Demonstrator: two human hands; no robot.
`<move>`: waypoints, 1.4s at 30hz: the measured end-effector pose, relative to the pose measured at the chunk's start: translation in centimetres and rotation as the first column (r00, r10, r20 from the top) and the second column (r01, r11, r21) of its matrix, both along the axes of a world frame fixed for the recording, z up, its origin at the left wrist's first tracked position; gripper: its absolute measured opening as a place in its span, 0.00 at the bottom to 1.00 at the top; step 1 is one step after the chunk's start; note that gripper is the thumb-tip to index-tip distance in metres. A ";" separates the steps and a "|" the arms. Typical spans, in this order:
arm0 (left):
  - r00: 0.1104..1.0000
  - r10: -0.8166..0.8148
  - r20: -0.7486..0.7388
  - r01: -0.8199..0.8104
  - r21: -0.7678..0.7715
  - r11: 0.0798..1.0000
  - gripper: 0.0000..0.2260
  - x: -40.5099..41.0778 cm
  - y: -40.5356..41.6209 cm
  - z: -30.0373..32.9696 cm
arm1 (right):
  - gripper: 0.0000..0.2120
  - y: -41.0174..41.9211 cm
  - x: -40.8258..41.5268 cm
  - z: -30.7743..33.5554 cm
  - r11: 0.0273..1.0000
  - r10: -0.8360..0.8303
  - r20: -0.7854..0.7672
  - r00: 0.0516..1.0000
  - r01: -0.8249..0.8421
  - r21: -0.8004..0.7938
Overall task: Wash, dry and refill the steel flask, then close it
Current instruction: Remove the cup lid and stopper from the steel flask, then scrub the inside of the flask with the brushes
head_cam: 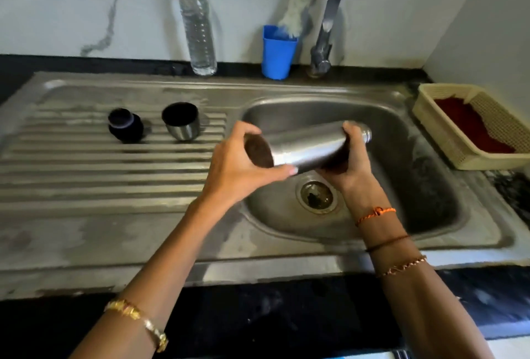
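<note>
Steel flask (pixel 308 145) lies near-horizontal above sink (pixel 430 215), mouth pointing right, slightly away. We grip base with left hand (pixel 238 163), neck with right hand (pixel 351 157), both curled around it.

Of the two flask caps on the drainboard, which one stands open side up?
The steel cup-lid, the right one nearer the sink basin, shows its dark hollow. The black stopper to its left looks closed on top.
</note>
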State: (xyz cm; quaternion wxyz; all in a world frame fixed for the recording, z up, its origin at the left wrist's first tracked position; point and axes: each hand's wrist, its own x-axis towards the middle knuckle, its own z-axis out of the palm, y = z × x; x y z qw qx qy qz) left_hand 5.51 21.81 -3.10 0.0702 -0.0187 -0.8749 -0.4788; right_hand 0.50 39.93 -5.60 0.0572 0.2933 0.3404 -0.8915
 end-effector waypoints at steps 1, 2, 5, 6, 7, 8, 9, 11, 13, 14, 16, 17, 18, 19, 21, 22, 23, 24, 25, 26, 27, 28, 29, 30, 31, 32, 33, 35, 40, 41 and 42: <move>0.999 -0.029 0.026 0.029 0.001 1.000 0.35 0.3 -1.4 -0.3 | 0.23 -1.0 0.1 1.2 0.998 0.007 -0.049 0.999 -0.004 0.059; 0.997 -0.063 0.055 0.064 -0.023 0.998 0.36 0.6 -2.8 -0.5 | 0.21 -2.4 0.2 2.6 0.990 0.022 -0.092 0.995 -0.009 0.141; 0.992 -0.092 0.092 0.101 -0.100 0.990 0.40 0.9 -6.4 -0.9 | 0.21 -7.6 0.6 5.7 0.918 0.081 -0.266 0.960 0.032 0.395; 0.993 -0.089 0.083 0.098 -0.120 0.988 0.41 0.7 -7.3 -0.7 | 0.21 -9.5 0.8 6.5 0.883 0.110 -0.353 0.929 0.072 0.465; 0.995 -0.084 0.055 0.090 -0.126 0.988 0.41 0.4 -8.1 -0.4 | 0.21 -11.2 1.1 7.0 0.836 0.144 -0.436 0.888 0.127 0.534; 0.997 -0.073 0.022 0.075 -0.112 0.991 0.41 0.0 -8.7 -0.1 | 0.23 -12.6 1.4 7.5 0.777 0.191 -0.503 0.843 0.183 0.602; 0.998 -0.060 -0.010 0.059 -0.094 0.994 0.39 -0.4 -9.3 0.2 | 0.26 -13.8 1.7 7.7 0.712 0.246 -0.551 0.797 0.237 0.661; 0.995 -0.051 -0.084 0.044 -0.078 0.996 0.35 -1.2 -10.4 0.8 | 0.33 -15.4 1.8 7.7 0.596 0.333 -0.614 0.715 0.345 0.725; 0.991 -0.040 -0.131 0.033 -0.057 0.998 0.32 -1.6 -11.3 1.1 | 0.37 -16.5 1.7 7.4 0.532 0.391 -0.628 0.672 0.391 0.751; 0.990 -0.034 -0.134 0.029 -0.037 0.999 0.33 -1.8 -11.9 1.2 | 0.39 -17.1 1.7 7.6 0.514 0.419 -0.619 0.665 0.388 0.765; 0.992 -0.015 -0.127 0.016 0.007 1.000 0.36 -2.1 -12.6 0.8 | 0.40 -18.1 1.2 7.7 0.479 0.486 -0.576 0.657 0.351 0.805; 0.993 -0.007 -0.120 0.010 0.030 0.999 0.38 -2.2 -12.8 0.5 | 0.40 -18.7 1.0 7.5 0.463 0.507 -0.551 0.663 0.330 0.823; 0.993 0.009 -0.121 -0.003 0.051 0.999 0.39 -2.3 -12.9 0.3 | 0.40 -19.1 0.9 7.4 0.454 0.517 -0.536 0.668 0.317 0.833; 0.991 0.031 -0.131 -0.021 0.075 0.997 0.40 -2.5 -12.8 0.1 | 0.39 -19.2 0.7 7.4 0.447 0.529 -0.530 0.662 0.313 0.838; 0.989 0.067 -0.133 -0.053 0.107 0.993 0.38 -2.8 -12.7 -0.3 | 0.40 -19.8 0.4 6.9 0.420 0.549 -0.513 0.660 0.314 0.852; 0.988 0.085 -0.129 -0.070 0.119 0.990 0.37 -3.0 -12.7 -0.5 | 0.40 -20.1 0.3 6.6 0.402 0.559 -0.508 0.655 0.322 0.857; 0.987 0.107 -0.122 -0.091 0.131 0.987 0.35 -3.3 -12.7 -0.7 | 0.41 -20.3 0.1 6.5 0.394 0.571 -0.509 0.644 0.329 0.858; 0.986 0.124 -0.112 -0.107 0.142 0.984 0.34 -3.6 -12.6 -0.8 | 0.41 -20.4 -0.1 6.5 0.390 0.582 -0.510 0.633 0.333 0.858; 0.986 0.134 -0.098 -0.119 0.144 0.982 0.34 -3.8 -12.6 -0.8 | 0.41 -20.4 -0.3 6.6 0.385 0.592 -0.507 0.626 0.333 0.861; 0.987 0.141 -0.080 -0.129 0.141 0.982 0.34 -4.0 -12.5 -0.7 | 0.40 -20.3 -0.5 6.6 0.380 0.603 -0.496 0.625 0.322 0.867; 0.987 0.148 -0.066 -0.138 0.135 0.981 0.35 -4.1 -12.6 -0.6 | 0.39 -20.0 -0.8 6.7 0.371 0.622 -0.478 0.620 0.304 0.878; 0.987 0.151 -0.055 -0.143 0.126 0.982 0.36 -4.2 -12.7 -0.6 | 0.37 -19.7 -1.0 6.8 0.356 0.651 -0.456 0.607 0.286 0.890; 0.987 0.153 -0.043 -0.147 0.113 0.983 0.36 -4.3 -12.7 -0.5 | 0.36 -19.2 -1.2 7.0 0.329 0.683 -0.428 0.592 0.273 0.904; 0.988 0.155 -0.029 -0.151 0.097 0.984 0.37 -4.3 -12.6 -0.2 | 0.35 -18.6 -1.5 7.3 0.289 0.707 -0.402 0.582 0.281 0.915; 0.988 0.157 -0.012 -0.155 0.077 0.985 0.38 -4.5 -12.5 0.1 | 0.34 -17.8 -1.8 7.7 0.248 0.713 -0.388 0.584 0.307 0.919; 0.987 0.159 0.014 -0.159 0.060 0.985 0.38 -4.8 -12.5 0.4 | 0.32 -16.9 -2.4 8.3 0.222 0.696 -0.400 0.596 0.351 0.910; 0.987 0.155 0.044 -0.158 0.052 0.986 0.39 -5.0 -12.5 0.6 | 0.29 -15.9 -3.1 9.1 0.210 0.662 -0.439 0.607 0.412 0.887; 0.986 0.122 0.111 -0.133 0.102 0.986 0.41 -5.4 -12.6 0.9 | 0.23 -13.8 -5.1 11.1 0.126 0.618 -0.504 0.603 0.557 0.821; 0.974 0.100 0.201 -0.155 0.278 0.948 0.39 -5.4 -12.5 0.5 | 0.18 -9.0 -13.0 16.0 -0.598 0.638 0.004 0.770 0.492 0.633; 0.972 0.104 0.213 -0.164 0.286 0.944 0.37 -5.5 -12.4 0.6 | 0.18 -8.3 -14.3 16.7 -0.699 0.594 0.108 0.797 0.445 0.560; 0.969 0.099 0.227 -0.165 0.292 0.942 0.36 -5.6 -12.4 0.8 | 0.19 -7.7 -15.6 17.3 -0.788 0.536 0.192 0.822 0.406 0.463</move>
